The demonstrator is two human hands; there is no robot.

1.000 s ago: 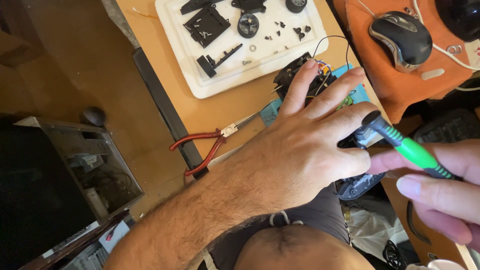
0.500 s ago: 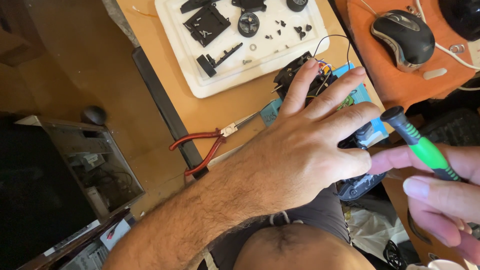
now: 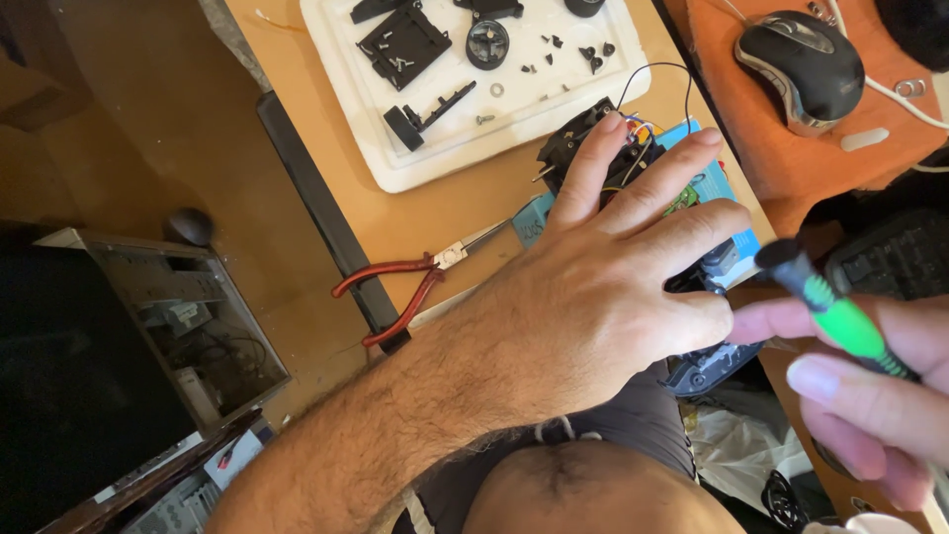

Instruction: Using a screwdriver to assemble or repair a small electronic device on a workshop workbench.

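Note:
My left hand [image 3: 603,287] lies spread over a black device with coloured wires [image 3: 583,148] and a blue and green part [image 3: 707,183] at the desk's near edge, fingers pressing down on it. My right hand [image 3: 870,396] holds a green and black screwdriver [image 3: 830,311] at the right, its black end pointing up-left toward the left hand's fingertips. The tool's tip is hidden inside the hand. Most of the device is covered by my left hand.
A white tray [image 3: 435,163] with several small black parts and screws lies further back. Red-handled pliers [image 3: 405,287] rest at the desk edge. A mouse [image 3: 806,64] sits on an orange pad [image 3: 751,138]. An open computer case [image 3: 188,316] stands on the floor, left.
My right hand has drawn the screwdriver a little down and to the right, away from the device. The left hand stays pressed on the device.

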